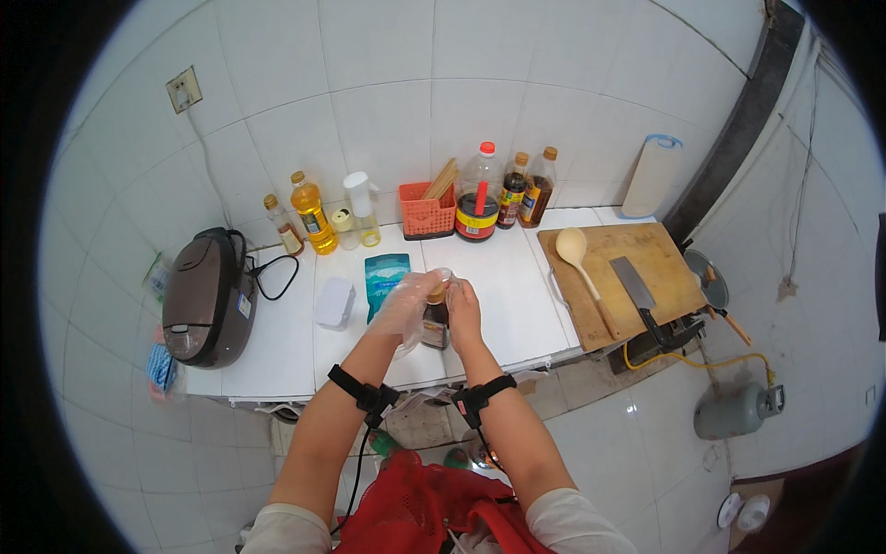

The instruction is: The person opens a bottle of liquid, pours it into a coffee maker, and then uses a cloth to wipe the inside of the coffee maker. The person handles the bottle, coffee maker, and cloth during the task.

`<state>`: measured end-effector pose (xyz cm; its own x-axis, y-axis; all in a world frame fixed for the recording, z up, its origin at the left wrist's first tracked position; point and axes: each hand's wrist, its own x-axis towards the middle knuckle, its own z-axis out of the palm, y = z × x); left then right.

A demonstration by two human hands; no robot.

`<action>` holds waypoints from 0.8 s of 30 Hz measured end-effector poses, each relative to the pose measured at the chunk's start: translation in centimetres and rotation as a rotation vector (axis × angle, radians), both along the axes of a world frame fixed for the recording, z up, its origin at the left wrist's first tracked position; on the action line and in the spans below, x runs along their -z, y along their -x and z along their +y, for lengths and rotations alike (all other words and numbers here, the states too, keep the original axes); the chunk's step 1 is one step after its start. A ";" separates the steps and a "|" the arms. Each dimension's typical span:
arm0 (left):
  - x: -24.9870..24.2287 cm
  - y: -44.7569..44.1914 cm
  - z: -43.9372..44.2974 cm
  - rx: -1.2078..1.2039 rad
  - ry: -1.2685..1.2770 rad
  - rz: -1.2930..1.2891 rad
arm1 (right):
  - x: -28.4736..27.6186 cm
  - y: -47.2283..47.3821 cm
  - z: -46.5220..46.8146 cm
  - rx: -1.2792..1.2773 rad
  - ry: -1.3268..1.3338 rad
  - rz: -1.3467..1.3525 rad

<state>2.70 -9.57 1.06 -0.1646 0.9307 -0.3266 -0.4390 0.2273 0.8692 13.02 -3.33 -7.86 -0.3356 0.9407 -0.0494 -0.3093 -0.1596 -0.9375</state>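
My left hand (408, 301) wears a clear plastic glove, and its fingers are raised in front of me at the level of a jar's lid. My right hand (465, 305), whose glove cannot be made out, is close beside it, and both hands' fingertips meet at a bit of clear plastic (444, 274). Between and under the hands stands a dark jar (435, 325) with a yellowish lid, partly hidden. A teal pouch (385, 273) lies just behind my left hand. Farther left is a white plastic box (335, 303).
A rice cooker (210, 298) stands at the left. Oil bottles (315, 218), a coral basket (427, 211) with wooden sticks and dark sauce bottles (513, 190) line the wall. On the right, a wooden cutting board (623, 270) bears a ladle (572, 247) and a cleaver (633, 282).
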 end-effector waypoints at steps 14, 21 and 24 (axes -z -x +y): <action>0.2 -1.1 0.3 -0.228 0.018 0.028 | 1.5 -1.3 -3.4 0.076 0.290 0.051; 0.1 -0.7 0.8 -0.166 0.015 0.006 | -1.4 -1.0 -4.2 0.099 -0.317 -0.059; -0.1 -0.4 0.8 -0.108 -0.055 0.024 | -1.7 -0.4 -3.3 0.143 -0.381 -0.201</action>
